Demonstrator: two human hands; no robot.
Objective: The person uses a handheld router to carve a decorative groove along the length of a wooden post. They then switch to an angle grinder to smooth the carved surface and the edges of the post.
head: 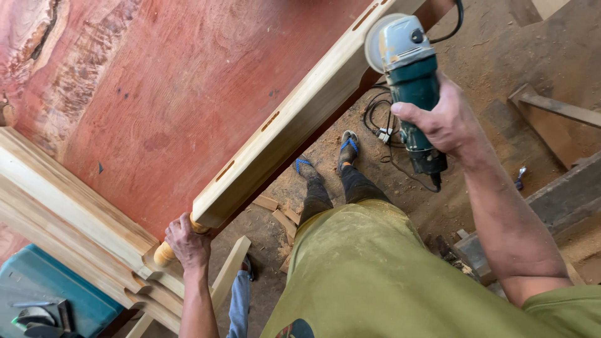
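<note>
— Shirt first, olive green point(369, 275), filling the bottom of the view and hiding most of the person's body; only the dark trouser legs and two blue-strapped sandals point(325, 156) show beyond it, on the sawdust floor point(476, 62).

— And the hands?

— Left hand point(186, 243) is low, fingers curled shut around the rounded pale end of a turned wooden piece point(164, 253). How that piece joins the plank above is covered by the hand. The right hand point(446, 120) is raised, its grip wrapped tight round the dark green body of an angle grinder point(410, 75).

— Where does the grinder sit?

— Held in the air, just right of the long pale plank point(294, 119), disc end pointing up and away. The disc itself lies behind its grey guard, so I cannot tell whether it touches the wood. Its black cord point(452, 22) runs off the top edge.

— The plank?

— It has narrow slots cut in its edge and lies slanted along the big reddish slab that serves as the counter point(175, 81). Its far end is cut off by the frame. Left of it, more shaped pale boards point(69, 206) are stacked, partly out of view.

— Anything else?

— A teal case point(69, 294) at the bottom left, only a corner visible. A tangle of cable point(379, 122) on the floor past the feet, timber beams point(557, 106) at right, and a small blue-handled tool point(519, 177) too small to make out.
</note>
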